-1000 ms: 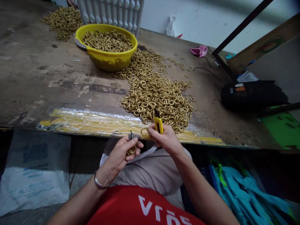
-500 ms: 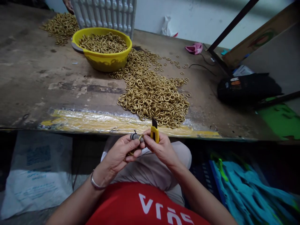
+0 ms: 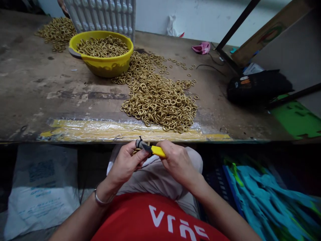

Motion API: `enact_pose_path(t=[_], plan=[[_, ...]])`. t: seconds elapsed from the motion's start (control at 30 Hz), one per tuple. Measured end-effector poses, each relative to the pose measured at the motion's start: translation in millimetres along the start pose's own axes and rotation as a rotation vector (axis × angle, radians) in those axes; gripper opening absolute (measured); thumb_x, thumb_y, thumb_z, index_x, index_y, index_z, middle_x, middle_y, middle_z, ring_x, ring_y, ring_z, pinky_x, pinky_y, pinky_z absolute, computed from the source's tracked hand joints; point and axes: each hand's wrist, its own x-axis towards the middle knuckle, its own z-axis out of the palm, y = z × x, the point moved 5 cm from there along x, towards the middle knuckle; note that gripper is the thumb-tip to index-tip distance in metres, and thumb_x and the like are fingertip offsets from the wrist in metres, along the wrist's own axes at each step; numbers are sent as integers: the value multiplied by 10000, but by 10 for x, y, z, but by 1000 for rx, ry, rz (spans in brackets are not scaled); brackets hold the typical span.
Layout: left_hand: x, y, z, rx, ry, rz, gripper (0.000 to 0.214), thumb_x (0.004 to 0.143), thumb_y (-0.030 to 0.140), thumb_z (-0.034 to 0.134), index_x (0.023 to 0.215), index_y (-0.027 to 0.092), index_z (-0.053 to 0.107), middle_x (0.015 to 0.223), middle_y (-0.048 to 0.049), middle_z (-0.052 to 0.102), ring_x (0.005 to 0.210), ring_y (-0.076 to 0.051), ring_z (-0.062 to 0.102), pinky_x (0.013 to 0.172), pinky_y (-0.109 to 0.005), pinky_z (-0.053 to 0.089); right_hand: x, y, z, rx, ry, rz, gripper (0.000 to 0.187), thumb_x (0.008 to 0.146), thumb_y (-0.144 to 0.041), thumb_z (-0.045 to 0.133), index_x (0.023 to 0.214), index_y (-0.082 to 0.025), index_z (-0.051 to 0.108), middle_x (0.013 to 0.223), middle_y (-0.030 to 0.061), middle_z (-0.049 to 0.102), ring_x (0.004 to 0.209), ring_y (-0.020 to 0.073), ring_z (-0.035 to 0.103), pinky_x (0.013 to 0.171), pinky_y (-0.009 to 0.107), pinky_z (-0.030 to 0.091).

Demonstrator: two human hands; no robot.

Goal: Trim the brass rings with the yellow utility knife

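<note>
My left hand (image 3: 129,160) is closed around a few gold-coloured rings (image 3: 136,151), just off the table's front edge. A grey finger cover (image 3: 138,144) tied with black cord wraps one of its fingers. In my right hand (image 3: 177,160) is a yellow utility knife (image 3: 158,151), its dark blade pointing left against the rings at my left fingertips. The exact contact of blade and ring is too small to make out. Beyond my hands, a large heap of gold rings (image 3: 160,100) spreads over the table (image 3: 95,107).
A yellow basin (image 3: 107,63) full of rings stands behind the heap, beside a grey ribbed panel (image 3: 100,15). Another person's hand (image 3: 63,7) shows at the far left, near a second ring pile (image 3: 57,31). At right lie a black bag (image 3: 259,87) and turquoise pieces (image 3: 271,194).
My right hand has turned the knife from blade-up to pointing left, bringing the blade onto the rings at my left fingers. The whole view has shifted slightly.
</note>
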Motion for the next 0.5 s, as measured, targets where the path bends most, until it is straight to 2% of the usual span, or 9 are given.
enact_pose_path(t=[0.1, 0.17, 0.3, 0.37, 0.5], plan=[[-9, 57, -78, 185, 19, 85, 283, 826, 419, 699, 812, 143, 635, 554, 46, 438, 496, -73, 348, 454, -188, 275, 63, 40, 51, -92, -55, 18, 212, 809, -43, 490, 936, -179, 592, 859, 53, 677, 765, 174, 602, 657, 265, 373], [-56, 137, -98, 258, 0, 114, 253, 842, 389, 678, 782, 148, 627, 581, 35, 458, 511, -80, 359, 467, -201, 284, 131, 151, 92, -183, -106, 99, 187, 843, -61, 497, 953, -175, 596, 860, 65, 685, 751, 179, 609, 640, 271, 360], [-173, 231, -36, 304, -158, 122, 256, 840, 368, 664, 722, 150, 603, 671, 1, 519, 579, -103, 419, 532, -222, 341, 292, 449, 134, -322, -125, 282, 129, 893, -107, 490, 917, -157, 606, 857, 90, 688, 735, 195, 615, 626, 287, 340], [-152, 121, -62, 342, -154, 89, 230, 838, 360, 658, 748, 156, 604, 687, -3, 543, 615, -121, 461, 574, -230, 374, 398, 499, 149, -300, -66, 258, 107, 883, -121, 516, 915, -164, 608, 893, 79, 682, 799, 203, 622, 657, 286, 352], [47, -325, -291, 652, 72, 89, 159, 829, 319, 639, 839, 170, 584, 787, -37, 628, 734, -184, 571, 686, -282, 433, 646, 434, 241, -225, 16, 146, 136, 874, -121, 526, 957, -179, 616, 943, 57, 660, 848, 189, 615, 685, 271, 367]])
